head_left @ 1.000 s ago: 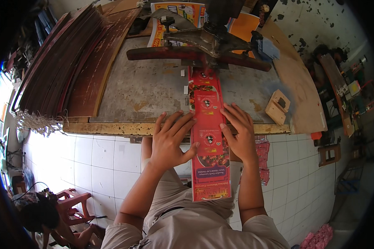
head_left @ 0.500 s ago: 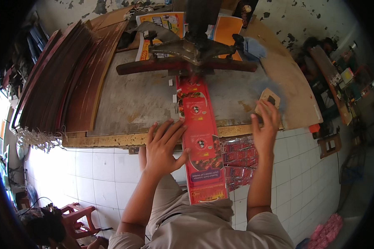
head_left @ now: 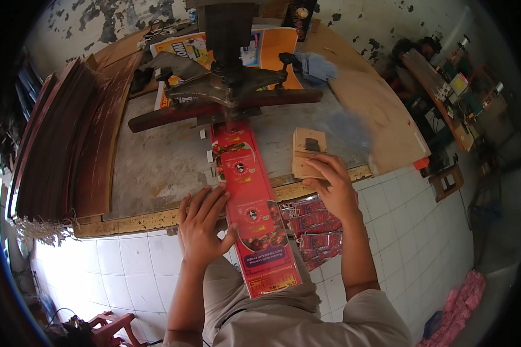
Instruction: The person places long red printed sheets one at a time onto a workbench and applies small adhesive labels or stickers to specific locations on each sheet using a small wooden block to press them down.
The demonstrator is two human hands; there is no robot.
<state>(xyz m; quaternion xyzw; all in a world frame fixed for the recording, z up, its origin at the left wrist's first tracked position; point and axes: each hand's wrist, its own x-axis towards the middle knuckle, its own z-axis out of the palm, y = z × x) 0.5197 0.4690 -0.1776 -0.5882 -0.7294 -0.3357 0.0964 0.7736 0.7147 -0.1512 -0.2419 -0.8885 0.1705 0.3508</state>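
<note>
My left hand (head_left: 204,226) lies loosely spread, unclenched, against the left side of the red printed strip (head_left: 248,188), which overhangs the front edge of the table (head_left: 162,162). My right hand (head_left: 337,188) grasps a wooden block (head_left: 303,155) near that edge's right corner.

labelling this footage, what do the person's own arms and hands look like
Left hand and right hand are bare: no gloves, rings or watch visible. The forearms are bare too. The right sleeve is short, loose and beige-grey; the left sleeve barely shows.
</note>
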